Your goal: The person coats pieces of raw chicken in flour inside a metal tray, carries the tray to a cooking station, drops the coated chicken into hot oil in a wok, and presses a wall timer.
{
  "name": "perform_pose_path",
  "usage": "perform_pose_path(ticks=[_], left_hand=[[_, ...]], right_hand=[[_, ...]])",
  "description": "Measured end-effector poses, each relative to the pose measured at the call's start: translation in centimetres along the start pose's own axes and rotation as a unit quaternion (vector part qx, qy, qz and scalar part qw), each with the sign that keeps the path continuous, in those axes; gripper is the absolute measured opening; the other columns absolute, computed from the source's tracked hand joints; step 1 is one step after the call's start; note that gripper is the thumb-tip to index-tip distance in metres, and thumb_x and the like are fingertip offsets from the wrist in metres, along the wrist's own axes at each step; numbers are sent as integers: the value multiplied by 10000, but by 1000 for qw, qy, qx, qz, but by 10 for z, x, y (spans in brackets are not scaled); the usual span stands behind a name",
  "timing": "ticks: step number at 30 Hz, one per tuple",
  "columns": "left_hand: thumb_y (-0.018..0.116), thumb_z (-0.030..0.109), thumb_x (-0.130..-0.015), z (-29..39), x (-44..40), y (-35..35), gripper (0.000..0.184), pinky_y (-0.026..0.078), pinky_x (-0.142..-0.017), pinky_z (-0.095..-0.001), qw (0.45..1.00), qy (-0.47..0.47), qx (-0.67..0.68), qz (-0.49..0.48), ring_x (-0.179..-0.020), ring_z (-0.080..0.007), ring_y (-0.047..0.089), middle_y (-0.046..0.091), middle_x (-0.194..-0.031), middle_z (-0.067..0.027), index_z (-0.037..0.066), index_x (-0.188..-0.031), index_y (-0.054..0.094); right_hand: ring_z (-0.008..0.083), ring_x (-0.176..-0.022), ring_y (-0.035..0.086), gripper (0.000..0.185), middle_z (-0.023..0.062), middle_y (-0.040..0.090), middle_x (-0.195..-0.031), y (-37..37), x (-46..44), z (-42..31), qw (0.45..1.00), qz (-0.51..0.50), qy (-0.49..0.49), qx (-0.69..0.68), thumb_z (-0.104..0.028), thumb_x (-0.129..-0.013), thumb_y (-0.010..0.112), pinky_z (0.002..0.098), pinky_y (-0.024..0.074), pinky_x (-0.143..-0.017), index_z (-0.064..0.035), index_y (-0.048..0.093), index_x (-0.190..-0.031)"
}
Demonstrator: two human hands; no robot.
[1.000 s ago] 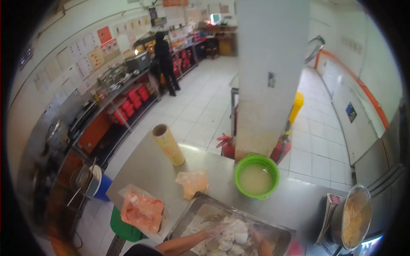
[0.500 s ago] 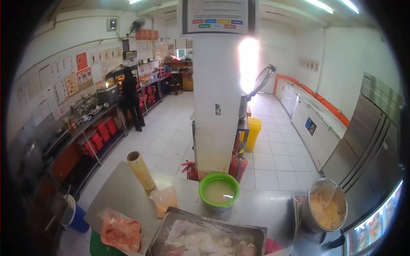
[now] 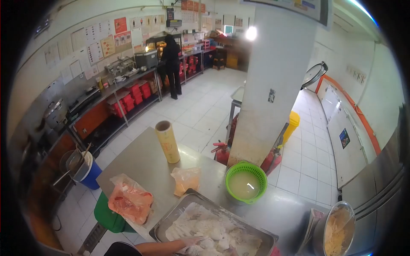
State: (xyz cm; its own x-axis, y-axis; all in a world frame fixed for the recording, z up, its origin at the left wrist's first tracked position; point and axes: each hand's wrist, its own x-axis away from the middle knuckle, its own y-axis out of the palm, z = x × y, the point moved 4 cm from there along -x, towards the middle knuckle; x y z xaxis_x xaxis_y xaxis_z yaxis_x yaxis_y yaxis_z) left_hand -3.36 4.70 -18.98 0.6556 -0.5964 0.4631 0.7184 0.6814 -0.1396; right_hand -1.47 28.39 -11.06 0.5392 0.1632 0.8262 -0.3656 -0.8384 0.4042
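Observation:
A metal tray (image 3: 160, 230) at the bottom centre holds white flour with pale, floured pieces (image 3: 220, 239) in it; I cannot make out their kind. My left hand (image 3: 191, 242) reaches in from the left and touches the floured pieces, its fingers blurred and partly hidden by flour. Only a small part of my right hand (image 3: 233, 251) shows at the lower edge, among the pieces. Left of the tray sits a plastic bag of pink raw meat (image 3: 130, 202). Behind the tray are a small bag of orange powder (image 3: 186, 181) and a green strainer basket (image 3: 230, 190) over cloudy liquid.
A roll of plastic wrap (image 3: 168, 147) stands on the steel table (image 3: 132, 160). At the right is a metal bowl (image 3: 351, 228) of yellowish food. A pillar (image 3: 267, 85) rises behind the table. Left are a blue bucket (image 3: 92, 173) and a green bin (image 3: 109, 215). A person (image 3: 171, 64) stands at the far counter.
My view has turned left and down, so the room shifts rightward in the picture. My left forearm now shows, reaching further into the tray.

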Motion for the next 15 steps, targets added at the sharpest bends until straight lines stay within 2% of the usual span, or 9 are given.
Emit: perform_pose_path(ticks=[3,5,6,7,8,10,11,12,15], left_hand=[[473,352,-1001,20,0,8,507,427,-1032,-377,952,-168,257,-5,-1208,-239,549,530,-1378,-100,83,-1431,462],[506,323,-988,61,17,5,482,481,-989,-383,884,-225,409,-10,-1143,-245,603,594,-1301,-112,57,-1390,502],[522,308,-982,85,26,-1,469,508,-967,-385,845,-254,470,-6,-1110,-248,630,626,-1263,-118,44,-1370,522],[539,294,-975,113,34,-7,457,535,-945,-388,813,-284,507,10,-1078,-251,657,657,-1224,-124,32,-1350,543],[504,215,-986,145,38,-24,391,433,-1044,-358,860,-254,440,-42,-1151,-221,599,638,-1266,-120,3,-1305,585],[597,163,-936,124,26,-42,356,471,-980,-331,943,-178,281,-9,-1063,-200,641,685,-1168,-114,-10,-1247,622],[645,138,-908,158,28,-49,364,514,-903,-340,949,-147,278,35,-1012,-191,653,685,-1139,-103,-7,-1241,616],[694,112,-880,193,25,-57,383,556,-825,-349,952,-108,276,82,-960,-182,666,685,-1110,-93,-3,-1236,611],[701,67,-866,184,20,-75,418,543,-830,-333,960,-70,259,78,-960,-160,659,685,-1094,-76,-10,-1260,584]], right_hand=[[338,-1278,492,669,121,495,-1426,-18,4,11,1000,4,14,-24,-504,-952,512,536,397,-1042,-117,385,-1484],[346,-1305,466,747,134,468,-1450,-48,5,22,1000,4,-14,7,-529,-936,521,534,382,-1063,-109,314,-1518],[351,-1305,465,739,147,466,-1448,-46,10,22,999,-38,13,-21,-536,-934,513,519,388,-1059,-95,346,-1503],[326,-1275,485,742,147,500,-1404,-44,24,11,999,-13,-8,44,-550,-935,506,484,416,-1027,-73,373,-1488],[288,-1248,496,753,142,539,-1340,-58,17,25,999,5,10,46,-539,-922,543,448,443,-985,-42,393,-1468],[252,-1201,525,715,135,543,-1324,11,77,-40,989,93,-28,114,-413,-892,649,404,446,-971,-12,407,-1432],[245,-1186,540,663,138,524,-1364,18,90,-45,983,120,-56,127,-323,-880,696,373,442,-975,-11,436,-1403],[245,-1186,540,663,138,524,-1364,4,87,-37,983,131,-49,118,-323,-880,696,373,442,-975,-11,436,-1403],[231,-1195,535,670,134,517,-1379,-15,90,-40,949,88,-124,277,-293,-877,706,356,449,-971,-2,426,-1412]])
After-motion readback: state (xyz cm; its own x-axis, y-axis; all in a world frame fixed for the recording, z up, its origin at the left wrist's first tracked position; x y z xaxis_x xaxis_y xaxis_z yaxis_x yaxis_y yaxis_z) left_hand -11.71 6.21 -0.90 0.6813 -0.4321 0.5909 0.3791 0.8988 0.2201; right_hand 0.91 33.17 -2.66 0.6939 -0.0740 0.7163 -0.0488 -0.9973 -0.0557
